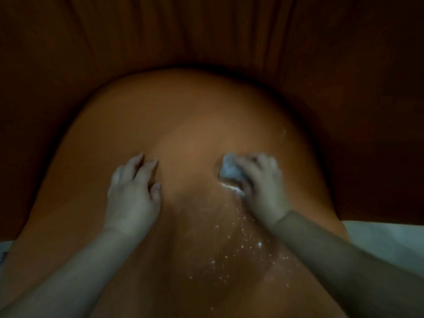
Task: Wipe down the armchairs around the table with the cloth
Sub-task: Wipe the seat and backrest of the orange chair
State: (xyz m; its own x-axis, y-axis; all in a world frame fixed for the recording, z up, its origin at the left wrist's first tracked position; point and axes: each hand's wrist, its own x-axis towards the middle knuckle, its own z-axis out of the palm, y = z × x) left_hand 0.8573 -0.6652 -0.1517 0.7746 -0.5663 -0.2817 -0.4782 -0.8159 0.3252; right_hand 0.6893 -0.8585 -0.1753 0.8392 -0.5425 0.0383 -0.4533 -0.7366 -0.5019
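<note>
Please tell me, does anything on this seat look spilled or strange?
Yes. White specks and wet foam are scattered on the orange seat cushion, trailing toward the camera from the balled cloth that the right hand grips. It looks like cleaning residue, not damage.

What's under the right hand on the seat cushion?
The right hand grips a wadded pale cloth pressed on the orange seat cushion. Wet droplets trail toward the camera. The cushion beneath the cloth is hidden.

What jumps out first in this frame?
The right hand at centre right, gripping a wadded pale cloth pressed onto the orange seat cushion. White droplets trail down the cushion below it. The left hand rests on the cushion, centre left, fingers spread.
</note>
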